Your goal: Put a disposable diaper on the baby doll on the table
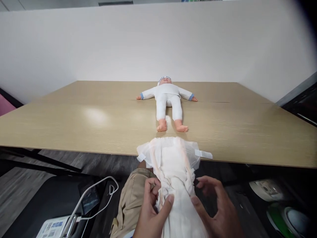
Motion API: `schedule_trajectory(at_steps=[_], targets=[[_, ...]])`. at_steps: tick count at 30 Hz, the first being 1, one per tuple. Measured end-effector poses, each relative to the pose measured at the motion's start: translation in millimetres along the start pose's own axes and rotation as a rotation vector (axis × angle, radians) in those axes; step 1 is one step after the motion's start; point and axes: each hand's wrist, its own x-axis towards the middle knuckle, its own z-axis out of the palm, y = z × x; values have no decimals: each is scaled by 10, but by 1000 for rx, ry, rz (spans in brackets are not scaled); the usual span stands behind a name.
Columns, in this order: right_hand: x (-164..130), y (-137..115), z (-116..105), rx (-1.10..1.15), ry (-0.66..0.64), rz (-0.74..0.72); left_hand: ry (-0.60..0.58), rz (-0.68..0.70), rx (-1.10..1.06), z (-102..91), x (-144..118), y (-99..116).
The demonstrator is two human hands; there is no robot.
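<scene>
A white diaper (173,165) is stretched out from my lap up over the near edge of the wooden table (74,122), its tape tabs spread at the far end. My left hand (151,211) grips the diaper's left side, thumb pressed on the crinkled middle. My right hand (218,211) touches its right side with fingers curled around the edge. A baby doll (168,99) in white clothes and a cap lies on its back farther up the table, arms out, feet toward me.
A white wall stands behind the table. Under the table edge on the left, a white cable (99,195) runs to a device on a black seat. Round white and green objects (279,201) sit on the floor at the right.
</scene>
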Motion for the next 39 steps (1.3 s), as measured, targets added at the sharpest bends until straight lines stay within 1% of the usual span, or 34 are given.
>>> schedule_trajectory(at_steps=[2, 3, 5, 7, 9, 11, 13, 15, 17, 18, 19, 21, 22, 24, 25, 27, 30, 32, 35, 37, 39], targets=[[118, -16, -68, -93, 44, -112, -11, -18, 1, 17, 5, 47], [200, -64, -83, -120, 35, -178, -21, -19, 10, 22, 12, 85], [411, -215, -48, -142, -31, -328, -53, -6, 54, 14, 41, 173], [663, -377, 74, -151, -134, -451, -88, 45, 169, -30, 84, 264], [915, -483, 250, -191, -254, -507, -107, 138, 364, -107, 132, 369], [1124, -504, 421, -266, -361, -524, -126, 241, 593, -204, 183, 512], [1260, -464, 541, -323, -410, -528, -191, 333, 804, -304, 256, 709], [1323, -405, 598, -351, -413, -531, -273, 437, 975, -395, 388, 953], [1337, -361, 611, -366, -411, -535, -299, 598, 1095, -473, 619, 1217], [1336, -347, 611, -372, -416, -540, -284, 692, 1138, -506, 777, 1346], [1335, -338, 611, -377, -417, -545, -286, 793, 1172, -536, 962, 1467], [1340, -326, 615, -385, -415, -552, -291, 937, 1256, -586, 1387, 1675], [1347, -322, 620, -389, -413, -554, -299, 988, 1311, -605, 1610, 1760], [1366, -315, 630, -396, -412, -556, -340, 1005, 1434, -627, 2031, 1890], [1377, -313, 632, -398, -415, -557, -380, 1007, 1485, -626, 2215, 1937], [1394, -312, 628, -402, -425, -560, -473, 1006, 1587, -588, 2511, 2009], [1407, -318, 610, -408, -441, -563, -588, 1037, 1717, -426, 2783, 2087], [1408, -323, 601, -405, -447, -564, -670, 1074, 1807, -259, 2880, 2130], [1398, -319, 607, -398, -440, -565, -800, 1096, 1940, 18, 2955, 2175], [1388, -307, 622, -398, -430, -563, -859, 1093, 2027, 178, 2984, 2189], [1378, -291, 641, -393, -417, -563, -891, 1114, 2088, 294, 3013, 2193]])
